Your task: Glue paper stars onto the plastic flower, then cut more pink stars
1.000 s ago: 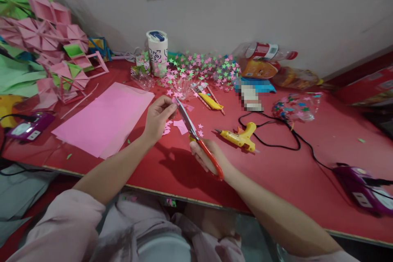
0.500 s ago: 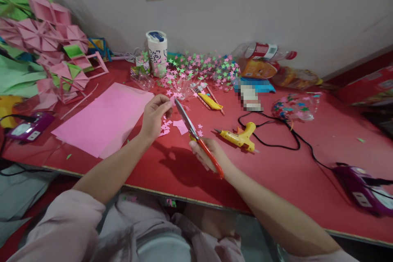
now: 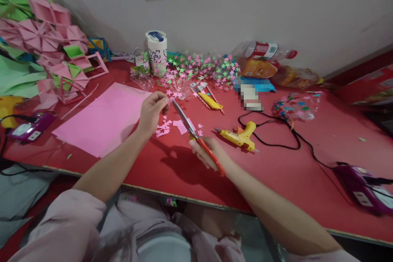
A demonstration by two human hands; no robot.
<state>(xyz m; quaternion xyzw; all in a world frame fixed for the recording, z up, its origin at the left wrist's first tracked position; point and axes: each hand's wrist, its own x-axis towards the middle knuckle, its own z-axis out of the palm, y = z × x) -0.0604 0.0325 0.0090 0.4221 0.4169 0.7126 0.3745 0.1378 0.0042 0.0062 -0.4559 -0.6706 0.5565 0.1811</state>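
Note:
My right hand (image 3: 208, 153) grips a pair of scissors (image 3: 183, 116) with red handles, the blades pointing up and to the left. Between the thumb and fingers of my left hand (image 3: 152, 110) is a small pink piece of paper (image 3: 171, 100), right at the blade tips. Whether the blades touch it I cannot tell. Below the blades lie pink paper scraps (image 3: 163, 127), a larger pink cut piece (image 3: 180, 126) and a few pink paper stars (image 3: 200, 126). Pink paper sheets (image 3: 101, 118) lie flat to the left of my left hand.
A yellow glue gun (image 3: 239, 136) with a black cord lies to the right. Behind stand a white tumbler (image 3: 156, 54) and a heap of pink and green stars (image 3: 202, 67). Folded paper shapes (image 3: 46, 37) fill the left. A purple power strip (image 3: 362, 192) sits at right.
My left hand has shifted slightly left with the small paper piece. The scissor tips have also moved a little to the left.

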